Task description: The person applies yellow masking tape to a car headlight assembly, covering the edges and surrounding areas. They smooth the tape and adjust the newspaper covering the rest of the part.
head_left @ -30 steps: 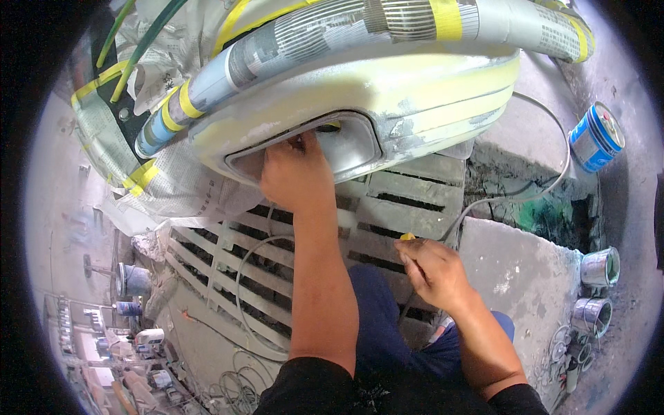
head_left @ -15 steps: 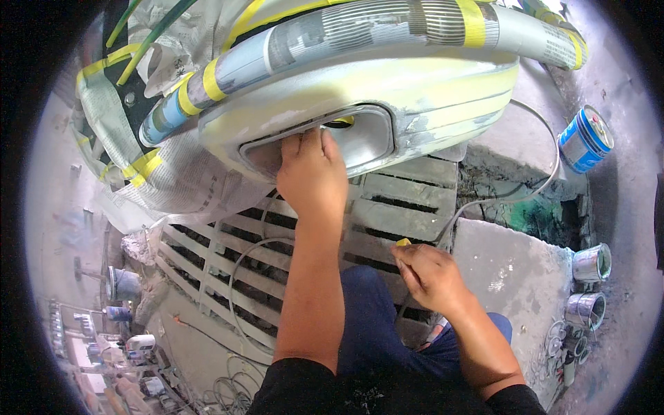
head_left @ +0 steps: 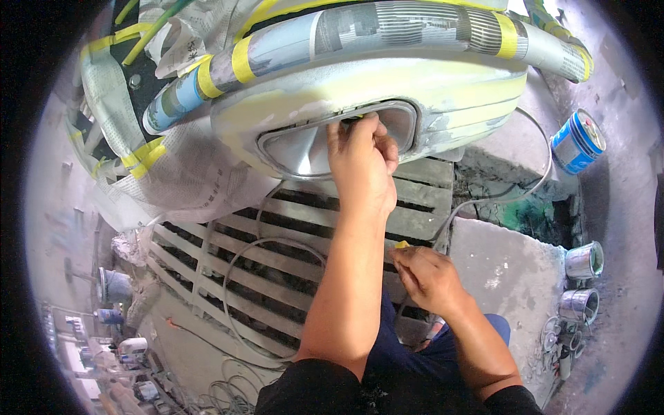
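Note:
A smoothly curved panel (head_left: pixel 297 114), patched yellow and grey, stretches across the top. It has a lamp-shaped recess with a shiny silver lining (head_left: pixel 301 151). My left hand (head_left: pixel 363 155) reaches up to this recess, its fingers bent at the upper edge beside a dark opening with a bit of yellow. The fingertips are partly hidden, so I cannot make out what they pinch. Lower down, my right hand (head_left: pixel 430 277) is closed, apart from the panel. A small yellow piece of tape (head_left: pixel 402 245) pokes out from between its thumb and fingers.
A newspaper-wrapped tube (head_left: pixel 290 50) with yellow tape bands runs above the panel. Below lies a slatted grating (head_left: pixel 256 277) with a looped hose (head_left: pixel 227 280). To the right stand a blue can (head_left: pixel 578 143) and metal cans (head_left: pixel 584 260) near a concrete slab (head_left: pixel 501 270).
My left hand has shifted right along the recess, and its fingers have turned, uncovering the left part of the silver lining. My right hand stays nearly still with the yellow tape.

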